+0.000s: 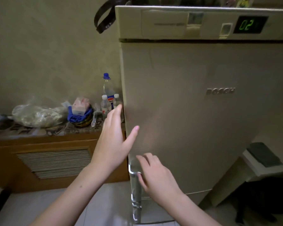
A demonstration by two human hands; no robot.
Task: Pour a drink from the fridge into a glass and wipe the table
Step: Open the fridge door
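A beige fridge (194, 111) fills the right half of the view, its door closed and a green "02" lit on its top panel. A shiny metal handle (135, 190) runs down the door's left edge. My left hand (113, 142) is spread open at the door's left edge, thumb against the front face. Lower down, my right hand (155, 175) has its fingers apart, fingertips touching the handle. Neither hand holds anything. No glass is in view.
Left of the fridge a low wooden cabinet (44, 160) with a vent grille carries clear bottles (108, 93), a plastic bag of food (38, 115) and a blue cloth bundle (79, 115). A dark folded cloth (264, 154) lies on a white surface at right. Tiled floor below.
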